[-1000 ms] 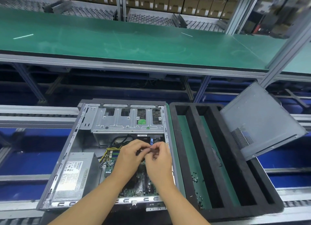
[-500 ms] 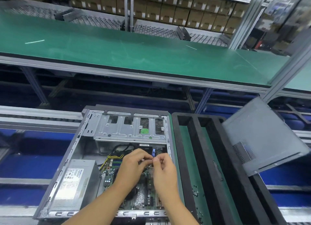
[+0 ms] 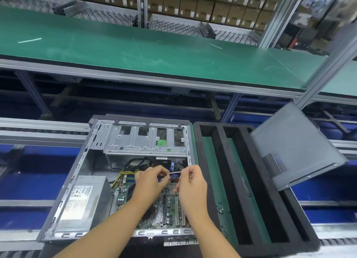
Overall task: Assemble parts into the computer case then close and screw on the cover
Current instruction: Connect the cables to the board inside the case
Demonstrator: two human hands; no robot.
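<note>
Your left hand (image 3: 152, 182) and right hand (image 3: 191, 184): each pinches one end of a thin pale strip (image 3: 175, 172), held above the open computer case (image 3: 81, 161). Loose cover (image 3: 293, 142): tilted, right of case.

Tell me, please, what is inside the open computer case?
A power supply, circuit board, yellow wires and drive cage. Left hand and right hand, pinching a thin strip, hide the board's middle.

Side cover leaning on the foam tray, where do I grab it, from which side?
Probably by its two opposite edges, one hand each, coming from the front: the side cover is a thin sheet propped at a tilt on the foam tray, so its edges stand clear.
</note>
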